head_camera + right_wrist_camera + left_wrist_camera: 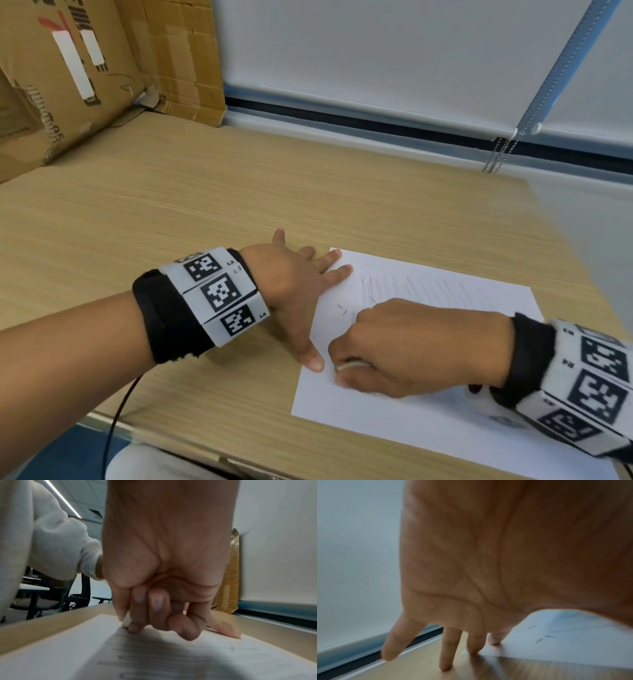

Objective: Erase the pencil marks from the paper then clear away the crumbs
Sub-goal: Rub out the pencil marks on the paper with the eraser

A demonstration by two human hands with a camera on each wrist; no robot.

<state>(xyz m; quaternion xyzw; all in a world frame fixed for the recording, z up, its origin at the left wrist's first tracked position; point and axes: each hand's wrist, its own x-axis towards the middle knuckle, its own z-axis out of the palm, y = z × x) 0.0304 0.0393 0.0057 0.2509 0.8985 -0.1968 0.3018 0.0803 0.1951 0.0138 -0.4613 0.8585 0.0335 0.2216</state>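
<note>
On the smooth white paper, the right hand pinches an eraser (left hand flat, fingers spread).

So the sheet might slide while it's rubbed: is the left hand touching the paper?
Touching. The left wrist view shows two fingertips of the left hand pressed on the paper at its corner; the head view agrees.

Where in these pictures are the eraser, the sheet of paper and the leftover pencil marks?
eraser (126, 622): right wrist view, white tip showing between thumb and forefinger.
paper (411, 421): head view, bare lower part of the sheet.
pencil marks (539, 640): left wrist view, short dark stroke near the fingertips.
</note>
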